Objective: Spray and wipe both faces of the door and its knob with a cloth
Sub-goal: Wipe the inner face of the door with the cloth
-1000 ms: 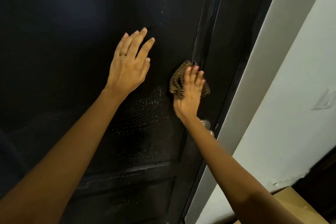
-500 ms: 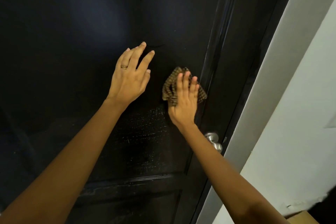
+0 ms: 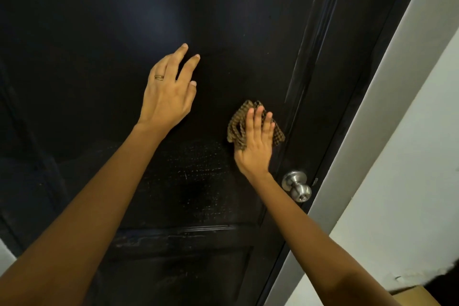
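The right hand is flat on the checked cloth, fingers straight and close together, pressing it against the black door near its latch edge, just above the round metal knob. The cloth is bunched under the palm, with brown folds poking out on the left and above the fingertips. The left hand, with a ring on one finger, holds nothing. Its fingers are loosely spread and reach toward the panel higher up, toward the middle of the door, and whether the tips touch cannot be told. Below the two hands a patch of spray droplets glistens on the dark face, not yet wiped.

The cloth looks soft and light, and likely to crumple and slide on the wet paint, so a flat palm over its middle seems the sensible hold. The door is stiff but hinged, and could swing under a hard push, so a steadying left hand would help. The knob looks smooth and probably slick once sprayed, so it is best wrapped in the cloth and twisted. To the right are the pale door frame, a white wall and the corner of a cardboard box.
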